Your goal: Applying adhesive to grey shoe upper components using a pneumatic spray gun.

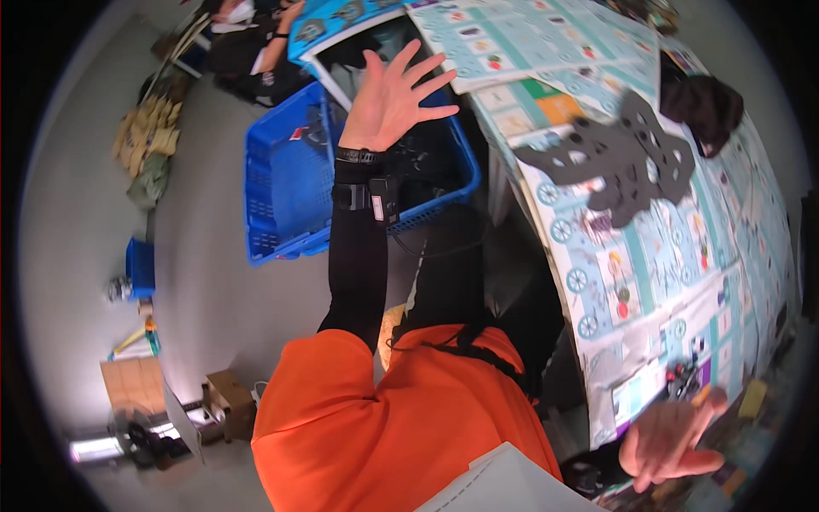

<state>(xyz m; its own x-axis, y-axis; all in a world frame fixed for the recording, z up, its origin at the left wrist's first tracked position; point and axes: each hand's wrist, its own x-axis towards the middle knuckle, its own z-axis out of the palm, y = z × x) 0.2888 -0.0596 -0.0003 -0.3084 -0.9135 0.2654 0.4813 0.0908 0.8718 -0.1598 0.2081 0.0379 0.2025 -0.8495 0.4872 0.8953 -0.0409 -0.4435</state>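
Note:
My left hand is stretched out with its fingers spread wide and nothing in it. It is over a blue plastic crate that holds dark items, though whether it touches anything there I cannot tell. At the lower right, near the table's edge, my right hand has its fingers apart, and no object shows in it. Just beyond it lies a small cluster of dark and red pieces. Farther up the table sits a flat dark grey cut-out sheet full of holes.
Light blue printed sheets cover the table to my right. A black cloth item rests at its far side. Another person is at the upper left. Beige bundles, a small blue bin and cardboard boxes stand along the left.

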